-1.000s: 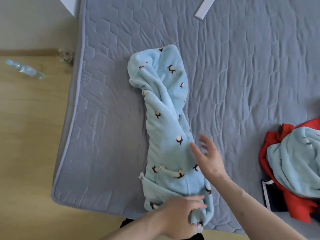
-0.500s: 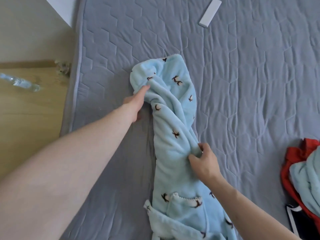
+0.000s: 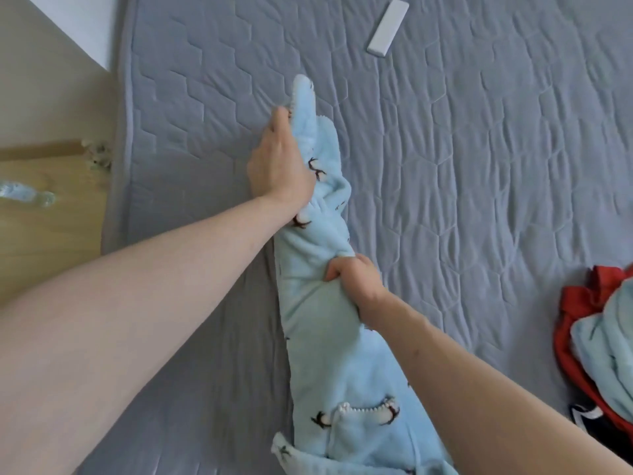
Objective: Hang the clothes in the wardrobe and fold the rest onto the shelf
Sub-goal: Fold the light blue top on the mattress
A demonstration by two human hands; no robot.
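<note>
A light blue fleece garment (image 3: 329, 358) with small dark bird prints and a trimmed pocket lies lengthwise on the grey quilted mattress (image 3: 479, 186). My left hand (image 3: 279, 159) grips its far end, where the fabric is lifted and bunched into a narrow ridge. My right hand (image 3: 356, 279) clutches a fold at the garment's middle, fingers curled into the cloth. The garment's near end runs out of view at the bottom.
A heap of clothes (image 3: 603, 341), red, light blue and dark, lies at the right edge. A white flat bar (image 3: 388, 28) rests on the mattress at the far side. A plastic bottle (image 3: 25, 193) lies on the wooden floor to the left.
My left hand came up from the garment's near end to its far end and now grips and gathers it. My right hand closed on the middle fold. The view shifted forward.
</note>
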